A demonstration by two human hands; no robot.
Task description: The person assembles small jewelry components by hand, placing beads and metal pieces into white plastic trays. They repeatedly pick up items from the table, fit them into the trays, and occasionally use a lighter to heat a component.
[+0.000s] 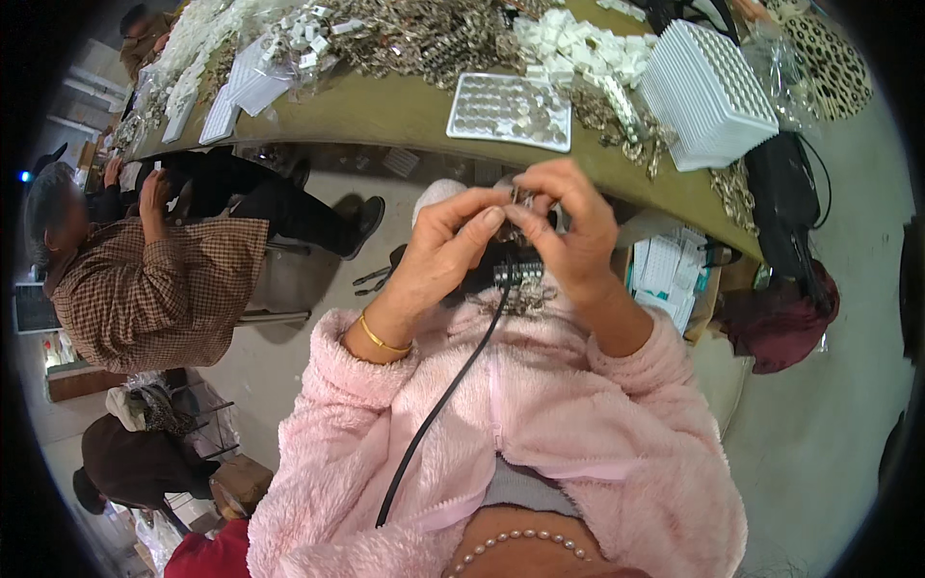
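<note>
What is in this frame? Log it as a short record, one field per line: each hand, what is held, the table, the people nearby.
left hand: raised before the chest, thumb and forefinger pinching a small metal piece
right hand: fingertips on the same piece, touching the left hand's fingertips
wrist: gold bangle on the left
lap: dark object with a black cable running down over the pink fleece jacket
table: clear tray of round parts, stack of white trays, heaps of metal fittings
nearby: seated person in checked jacket on the left
</note>
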